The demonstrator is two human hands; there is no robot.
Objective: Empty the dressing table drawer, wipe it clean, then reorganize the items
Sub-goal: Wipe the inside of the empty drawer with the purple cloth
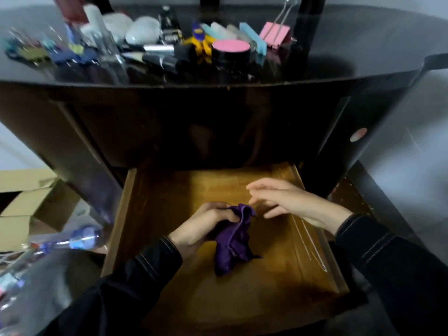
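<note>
Now, my left hand [206, 226]: clenched round purple cloth [234, 241], drawer [155, 202] centre.
My right hand [286, 202]: fingers loose, beside cloth.

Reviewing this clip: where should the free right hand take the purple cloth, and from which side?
Probably the loose lower bunch of the purple cloth, pinched from the right. The left hand grips its upper end, leaving the crumpled lower folds free, and the open right hand is on that side, over the drawer.
</note>
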